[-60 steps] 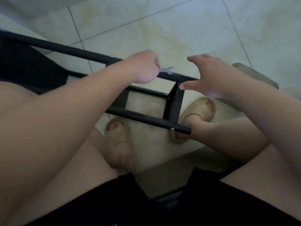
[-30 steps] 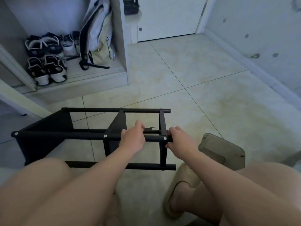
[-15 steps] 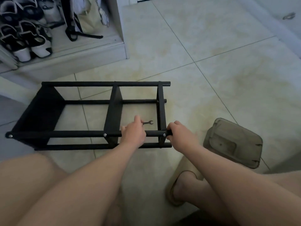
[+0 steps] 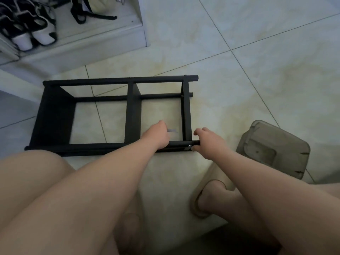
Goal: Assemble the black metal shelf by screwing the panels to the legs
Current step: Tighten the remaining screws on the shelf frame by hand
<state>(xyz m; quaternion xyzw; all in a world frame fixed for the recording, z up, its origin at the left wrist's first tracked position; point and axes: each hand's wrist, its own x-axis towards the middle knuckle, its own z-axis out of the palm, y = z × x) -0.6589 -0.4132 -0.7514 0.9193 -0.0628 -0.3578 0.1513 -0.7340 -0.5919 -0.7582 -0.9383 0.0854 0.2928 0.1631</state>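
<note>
— Fingers (image 4: pixel 164 128) of the left hand (image 4: pixel 157 136): how do they sit?

— Curled tight, pinching a small tool (image 4: pixel 172 130) that pokes out to the right. It is pale and too blurred to name. The hand itself lies over the near leg (image 4: pixel 88 146) of the shelf (image 4: pixel 132 107).

— And the right hand (image 4: pixel 208 142)?

— Its fingers arch round the right end of that same leg, with the thumb against the tube just beside a screw (image 4: pixel 189 147).

— Where is the shelf?

— It lies on its side on the tiled floor (image 4: pixel 239 89), just ahead of the person's knees. The black legs run left to right and three panels cross them: a broad left panel (image 4: pixel 53 115), a middle panel (image 4: pixel 132 111), and a right panel (image 4: pixel 186 111) that meets the near leg between the two hands.

— Anything else?

— A grey plastic stool (image 4: pixel 276 150) stands on the floor to the right of the right hand, near the shelf but apart from it. Black-and-white shoes (image 4: pixel 35 32) sit on a low white ledge (image 4: pixel 82 46) at upper left. A foot in a beige slipper (image 4: pixel 200 210) shows under the right forearm.
</note>
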